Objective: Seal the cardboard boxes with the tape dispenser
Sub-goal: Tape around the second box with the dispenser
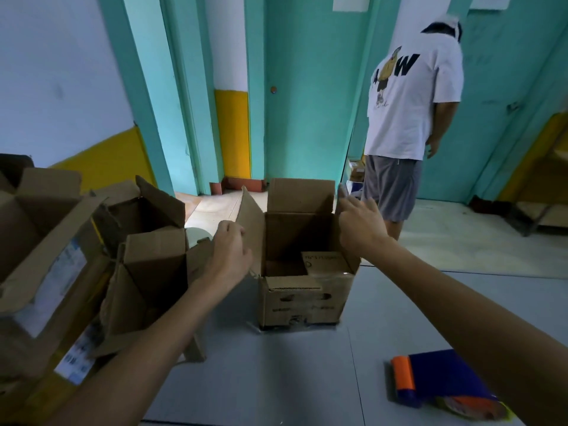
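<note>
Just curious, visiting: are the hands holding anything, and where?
The open box: left hand grips the left flap, at its edge; right hand touches the right flap, grip unclear.

brown cardboard box (302, 298), blue and orange tape dispenser (430, 379), grey table (276, 379), turquoise door (304, 87)

The right forearm (461, 302) hides part of the tape dispenser (430, 373). The boxes (37, 241) at left run off the edge. Print on the middle box (301, 302) is blurred. The left hand (229, 252) seemingly pinches its flap (253, 216), fingertips hidden.
</note>
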`<state>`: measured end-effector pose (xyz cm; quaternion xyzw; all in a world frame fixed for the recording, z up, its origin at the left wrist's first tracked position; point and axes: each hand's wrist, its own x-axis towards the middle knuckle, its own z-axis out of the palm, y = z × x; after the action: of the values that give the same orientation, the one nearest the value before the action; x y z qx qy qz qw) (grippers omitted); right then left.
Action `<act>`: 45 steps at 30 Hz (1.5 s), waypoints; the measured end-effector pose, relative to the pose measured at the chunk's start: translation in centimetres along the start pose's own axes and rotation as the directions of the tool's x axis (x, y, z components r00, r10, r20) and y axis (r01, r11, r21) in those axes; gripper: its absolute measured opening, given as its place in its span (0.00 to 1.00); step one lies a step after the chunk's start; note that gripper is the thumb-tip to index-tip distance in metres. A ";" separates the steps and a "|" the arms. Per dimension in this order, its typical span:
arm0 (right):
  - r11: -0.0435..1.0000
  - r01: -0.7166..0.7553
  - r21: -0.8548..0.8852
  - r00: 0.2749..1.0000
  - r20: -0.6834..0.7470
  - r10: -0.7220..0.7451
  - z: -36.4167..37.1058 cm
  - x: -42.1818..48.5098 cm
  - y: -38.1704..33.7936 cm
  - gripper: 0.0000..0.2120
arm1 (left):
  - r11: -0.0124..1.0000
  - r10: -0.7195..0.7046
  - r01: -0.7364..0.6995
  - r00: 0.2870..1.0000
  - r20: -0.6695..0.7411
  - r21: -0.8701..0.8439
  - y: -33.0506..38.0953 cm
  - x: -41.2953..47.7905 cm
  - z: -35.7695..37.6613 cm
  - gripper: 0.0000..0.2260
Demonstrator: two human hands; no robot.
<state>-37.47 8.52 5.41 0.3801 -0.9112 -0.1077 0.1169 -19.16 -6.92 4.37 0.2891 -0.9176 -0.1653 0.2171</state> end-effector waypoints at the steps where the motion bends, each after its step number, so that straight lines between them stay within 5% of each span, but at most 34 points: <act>1: 0.999 -0.032 -0.030 0.997 0.067 0.034 0.0 0.0 0.3 0.11 | 0.982 0.045 -0.050 0.998 0.032 0.183 -0.2 -0.1 -0.3 0.17; 4: 0.990 -0.123 0.062 0.974 0.200 0.108 0.0 -0.7 1.0 0.14 | 0.867 0.032 -0.156 0.965 0.259 0.474 -0.6 0.0 -0.8 0.32; 7: 0.973 -0.176 0.147 0.952 0.276 0.131 0.6 -1.2 1.7 0.14 | 0.852 -0.068 -0.174 0.898 0.434 0.494 -0.9 0.3 -0.6 0.48; 9: 0.946 -0.209 0.246 0.940 0.317 0.125 1.4 -0.6 2.3 0.15 | 0.871 -0.101 -0.140 0.887 0.450 0.471 -0.8 0.5 -0.3 0.50; 13: 0.825 -0.226 0.518 0.966 0.227 0.121 1.9 1.1 2.9 0.28 | 0.960 -0.111 0.047 0.969 0.220 0.276 0.3 0.4 0.8 0.49; 16: 0.654 -0.277 0.704 0.959 0.248 0.140 1.9 2.3 3.4 0.41 | 0.935 -0.084 0.070 0.996 0.024 0.348 1.6 0.2 2.1 0.44; 21: 0.581 -0.187 0.792 0.982 0.175 0.078 1.8 4.5 3.8 0.45 | 0.806 0.035 -0.008 0.999 -0.035 0.592 3.3 0.8 3.9 0.45; 26: 0.497 -0.075 0.864 0.997 0.080 0.012 2.1 6.5 2.9 0.46 | 0.801 0.125 -0.096 0.992 -0.008 0.590 3.6 0.9 5.0 0.42; 31: 0.691 -0.054 0.721 0.997 0.004 0.074 2.6 8.3 3.1 0.48 | 0.819 0.090 -0.070 0.996 -0.007 0.569 3.5 1.0 4.4 0.42; 33: 0.691 -0.033 0.722 0.999 0.017 0.030 2.5 8.7 3.7 0.47 | 0.837 0.101 -0.104 0.994 0.036 0.538 3.4 1.0 4.3 0.40; 37: 0.665 0.043 0.746 0.999 -0.027 -0.034 0.8 8.8 4.9 0.21 | 0.898 0.086 -0.098 0.995 0.046 0.429 3.2 1.3 4.1 0.41; 42: 0.891 0.167 0.423 0.917 0.266 -0.298 2.6 5.9 2.2 0.25 | 0.969 0.148 -0.146 0.989 0.007 0.198 4.0 1.0 3.8 0.38; 45: 0.912 0.215 0.348 0.894 0.307 -0.327 4.4 4.3 1.8 0.21 | 0.985 0.166 -0.157 0.974 0.153 -0.068 4.6 0.0 4.6 0.35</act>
<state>-42.89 7.11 2.34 0.4921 -0.8597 -0.0485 -0.1278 -23.58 -2.56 2.43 0.1934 -0.9474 -0.1952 0.1641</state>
